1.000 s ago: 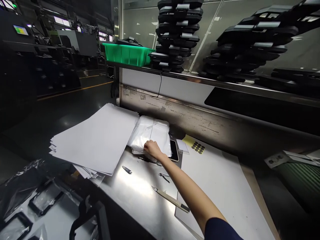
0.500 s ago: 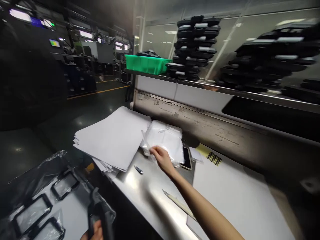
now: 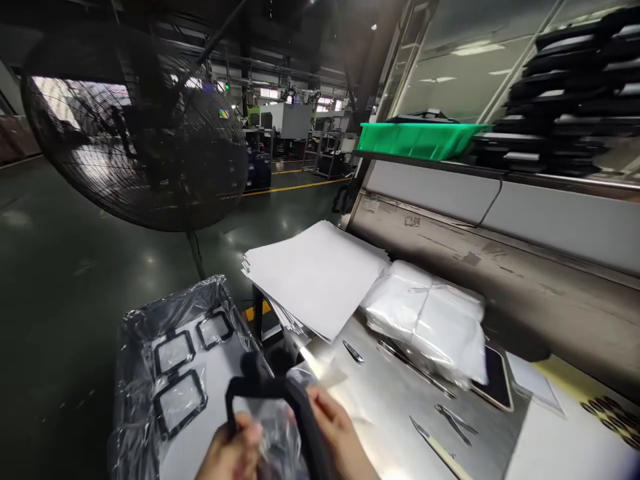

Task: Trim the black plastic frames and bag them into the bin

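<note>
Fan [image 3: 135, 120] is filling the upper left. Steel bench [image 3: 380, 407] is running across the lower right, carrying a paper stack [image 3: 315, 273] at centre and a wrapped bag bundle [image 3: 430, 320] just right of it. Lined bin [image 3: 150, 353] is sitting lower left with frames inside. Black frame [image 3: 265, 393] is sitting bottom centre: left hand [image 3: 230, 453] is closing on its lower edge, right hand [image 3: 335, 433] is pinching a clear bag [image 3: 280, 427] against its right side.

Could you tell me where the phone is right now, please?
The phone lies on the steel bench at right, partly under the bag bundle, beside the tweezers.
</note>
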Demonstrator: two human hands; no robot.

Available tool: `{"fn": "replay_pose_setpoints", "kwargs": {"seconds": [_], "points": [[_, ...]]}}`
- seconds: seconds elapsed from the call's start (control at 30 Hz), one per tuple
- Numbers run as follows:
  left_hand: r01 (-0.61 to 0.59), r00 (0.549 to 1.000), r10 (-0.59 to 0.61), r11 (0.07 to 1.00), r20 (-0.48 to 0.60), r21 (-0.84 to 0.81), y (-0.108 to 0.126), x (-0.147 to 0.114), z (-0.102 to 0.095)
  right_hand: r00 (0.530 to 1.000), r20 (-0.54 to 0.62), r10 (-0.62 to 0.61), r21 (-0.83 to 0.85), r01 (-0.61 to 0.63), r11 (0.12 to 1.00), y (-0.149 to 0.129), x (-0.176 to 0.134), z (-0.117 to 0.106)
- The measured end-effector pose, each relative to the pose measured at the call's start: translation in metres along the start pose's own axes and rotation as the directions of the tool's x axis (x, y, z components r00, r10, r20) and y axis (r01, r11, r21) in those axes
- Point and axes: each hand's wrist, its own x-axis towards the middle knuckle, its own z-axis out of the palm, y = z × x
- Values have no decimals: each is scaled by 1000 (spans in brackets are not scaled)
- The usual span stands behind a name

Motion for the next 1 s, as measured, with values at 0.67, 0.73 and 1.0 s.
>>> {"fn": "replay_pose_setpoints", "kwargs": {"seconds": [0.67, 0.73, 1.0], "points": [[-68, 930, -263, 564, 257, 823, 23, -14, -33, 990, -125, -59, -401, 4, 916, 35, 29, 9], [-70, 916, -300, 536, 267, 842, 19, -10, -22, 995, -95, -42, -454, -6, 891, 36, 25, 9], [-27, 900, -349, 554, 261, 832, 21, -23, -18, 968, -227, -111, -554, -34, 832, 35, 23, -5]]}}
